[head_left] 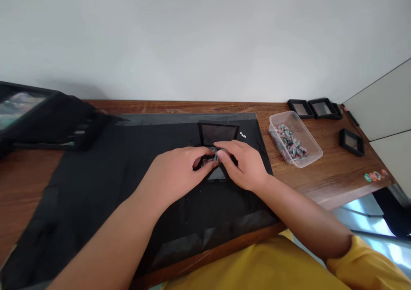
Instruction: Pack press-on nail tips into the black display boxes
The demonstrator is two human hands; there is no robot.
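In front of me an open black box (215,175) lies on the black mat, its windowed lid (218,133) raised behind my fingers. My left hand (180,168) reaches in from the left, with thumb and fingers closed on a small multicoloured piece (215,155) over the box. From the right, my right hand (245,163) pinches at the same piece, so the fingertips of both hands nearly meet. Fingers cover most of the piece, and its exact kind cannot be made out. More dark, colourful bits show below my left fingers, partly hidden.
A clear plastic tub (310,146) holding many small multicoloured pieces (290,142) stands right of the mat (122,183). Several black framed boxes (321,108) lie farther right. Round stickers (372,177) line the table edge. Larger black cases (45,114) sit at left; a wall rises behind.
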